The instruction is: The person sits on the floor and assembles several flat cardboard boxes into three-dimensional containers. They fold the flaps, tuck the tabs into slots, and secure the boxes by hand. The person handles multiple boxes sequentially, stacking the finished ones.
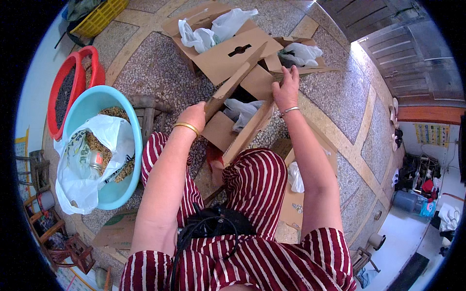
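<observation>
Left: the left hand [192, 118] has its fingers clamped on one flap of the open cardboard box [251, 132]. Centre: the box stands before the knees, a plastic bag [242, 113] inside. Right: the right hand [286, 92] has fingers apart beside the opposite flap. Apparent step: handling the flaps. Next move calls for a two-sided hold.

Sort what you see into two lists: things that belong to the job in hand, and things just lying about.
Job in hand:
- open cardboard box, with the left hand on one side and the right hand at the other
- plastic bag inside it
- probably the larger box beyond

Seemingly just lying about:
- blue tub
- red basin
- yellow crate
</observation>
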A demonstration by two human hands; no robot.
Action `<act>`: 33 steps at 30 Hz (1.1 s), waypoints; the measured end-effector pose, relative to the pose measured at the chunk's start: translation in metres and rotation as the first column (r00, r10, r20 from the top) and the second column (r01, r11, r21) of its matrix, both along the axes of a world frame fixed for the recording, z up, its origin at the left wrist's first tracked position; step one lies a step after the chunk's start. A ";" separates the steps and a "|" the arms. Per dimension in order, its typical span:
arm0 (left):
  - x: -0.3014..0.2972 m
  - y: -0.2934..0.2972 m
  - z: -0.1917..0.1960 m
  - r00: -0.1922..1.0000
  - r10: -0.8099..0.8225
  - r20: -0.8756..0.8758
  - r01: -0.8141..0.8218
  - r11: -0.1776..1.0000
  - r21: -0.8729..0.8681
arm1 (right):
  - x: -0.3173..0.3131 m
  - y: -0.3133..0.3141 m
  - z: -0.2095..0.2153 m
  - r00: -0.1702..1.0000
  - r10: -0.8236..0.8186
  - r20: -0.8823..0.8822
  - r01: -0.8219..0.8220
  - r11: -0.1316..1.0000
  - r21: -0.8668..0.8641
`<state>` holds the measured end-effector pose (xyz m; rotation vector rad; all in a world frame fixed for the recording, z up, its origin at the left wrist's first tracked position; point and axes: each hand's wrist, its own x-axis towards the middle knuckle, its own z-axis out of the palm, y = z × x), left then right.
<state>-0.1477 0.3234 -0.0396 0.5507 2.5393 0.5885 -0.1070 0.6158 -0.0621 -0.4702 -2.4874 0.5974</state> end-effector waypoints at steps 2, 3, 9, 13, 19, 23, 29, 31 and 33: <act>-0.002 -0.002 -0.002 1.000 -0.024 -0.016 0.024 1.000 0.009 | -0.004 -0.006 0.006 0.998 -0.019 0.057 0.018 1.000 0.016; -0.002 -0.002 -0.003 1.000 -0.025 -0.017 0.026 1.000 0.004 | -0.006 -0.009 0.008 0.996 -0.027 0.085 0.026 0.999 0.024; 0.001 0.003 0.007 1.000 -0.020 0.012 0.021 0.999 -0.025 | -0.008 -0.018 -0.017 0.816 0.130 0.563 -0.226 0.969 0.104; 0.002 0.000 0.006 0.999 -0.014 0.041 0.015 1.000 -0.023 | 0.000 -0.038 -0.033 0.805 0.172 0.568 -0.351 0.909 0.223; 0.003 0.001 0.005 0.999 -0.013 0.045 0.014 1.000 -0.023 | -0.011 -0.052 -0.049 0.703 0.342 0.624 -0.603 0.751 0.268; 0.002 0.002 0.011 0.999 0.010 0.046 -0.009 0.999 -0.034 | -0.022 -0.057 -0.037 0.580 0.333 0.743 -0.651 0.738 0.177; 0.001 0.000 0.017 0.998 0.022 0.063 -0.022 1.000 -0.013 | -0.033 -0.068 -0.028 0.385 0.242 0.890 -0.645 0.761 0.072; 0.003 0.000 0.017 0.998 0.019 0.060 -0.019 1.000 -0.002 | -0.033 -0.067 -0.041 0.439 0.233 0.868 -0.628 0.770 0.111; 0.004 0.002 0.018 0.998 0.006 0.059 -0.006 1.000 0.013 | -0.028 -0.064 -0.057 0.471 0.202 0.859 -0.625 0.763 0.164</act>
